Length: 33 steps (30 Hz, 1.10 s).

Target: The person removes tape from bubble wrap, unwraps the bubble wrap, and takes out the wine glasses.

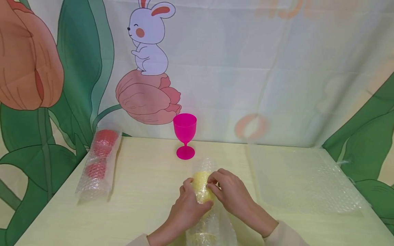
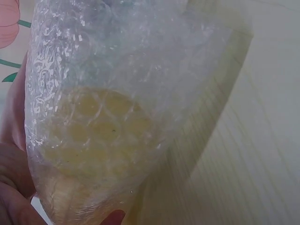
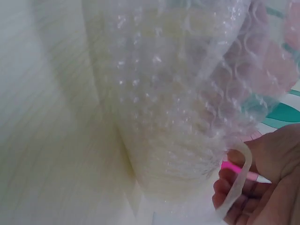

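A yellow goblet [image 1: 201, 181] lies rolled in clear bubble wrap [image 1: 207, 164] at the table's front. My left hand [image 1: 187, 208] grips the roll from its left side, thumb across the top. In the left wrist view, yellow shows through the bubble wrap [image 2: 108, 126]. On the roll's right side, my right hand [image 1: 232, 191] is bent with thumb and fingertips close together at the wrap. The right wrist view shows that hand pinching a curved translucent strip [image 3: 243, 171] that looks like tape, close against the wrap.
A bright pink goblet [image 1: 185, 128] stands upright at the back of the table. Far left lies a red object in bubble wrap [image 1: 101, 155], goblet-like in outline. A flat bubble wrap sheet [image 1: 304, 181] covers the right side. Behind hangs a printed curtain [image 1: 215, 68].
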Each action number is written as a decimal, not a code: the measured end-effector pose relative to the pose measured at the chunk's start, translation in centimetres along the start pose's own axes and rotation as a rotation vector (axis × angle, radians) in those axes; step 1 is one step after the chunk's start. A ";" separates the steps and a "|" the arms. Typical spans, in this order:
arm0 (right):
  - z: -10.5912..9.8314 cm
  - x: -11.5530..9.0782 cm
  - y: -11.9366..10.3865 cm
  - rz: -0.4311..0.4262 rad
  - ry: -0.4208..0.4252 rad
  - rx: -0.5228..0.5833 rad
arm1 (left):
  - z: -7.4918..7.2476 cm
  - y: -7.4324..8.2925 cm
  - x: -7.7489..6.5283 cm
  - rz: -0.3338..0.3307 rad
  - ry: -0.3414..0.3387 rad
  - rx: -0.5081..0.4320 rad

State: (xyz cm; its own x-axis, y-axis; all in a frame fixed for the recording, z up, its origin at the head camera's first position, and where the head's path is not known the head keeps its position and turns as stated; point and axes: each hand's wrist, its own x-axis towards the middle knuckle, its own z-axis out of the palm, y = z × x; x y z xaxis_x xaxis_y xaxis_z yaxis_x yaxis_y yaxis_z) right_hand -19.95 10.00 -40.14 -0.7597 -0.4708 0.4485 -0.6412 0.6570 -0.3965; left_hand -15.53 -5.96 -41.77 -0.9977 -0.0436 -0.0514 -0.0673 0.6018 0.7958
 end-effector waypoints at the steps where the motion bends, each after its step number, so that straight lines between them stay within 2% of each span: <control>1: 0.1 0.1 0.1 -0.023 -0.002 0.009 | 0.0 0.0 0.0 0.001 0.001 0.003; 6: 0.2 0.7 0.5 -0.117 -0.027 0.011 | 0.1 0.0 0.0 0.013 0.005 0.016; 15: -0.1 1.6 0.6 -0.261 -0.073 -0.055 | 0.1 0.1 0.0 0.024 0.009 0.038; 24: -0.2 2.0 0.3 -0.303 -0.120 -0.160 | 0.1 0.0 -0.1 0.023 0.014 0.039; 33: 0.0 1.8 0.8 -0.322 -0.142 -0.089 | 0.1 0.0 -0.1 0.021 0.007 0.033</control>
State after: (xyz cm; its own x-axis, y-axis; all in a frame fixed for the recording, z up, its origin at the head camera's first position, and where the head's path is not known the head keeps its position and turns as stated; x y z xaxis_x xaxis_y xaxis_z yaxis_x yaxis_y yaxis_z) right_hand -21.85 9.64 -39.63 -0.5319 -0.7348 0.4210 -0.8428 0.5077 -0.1787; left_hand -15.46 -5.91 -41.83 -0.9989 -0.0365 -0.0305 -0.0466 0.6283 0.7766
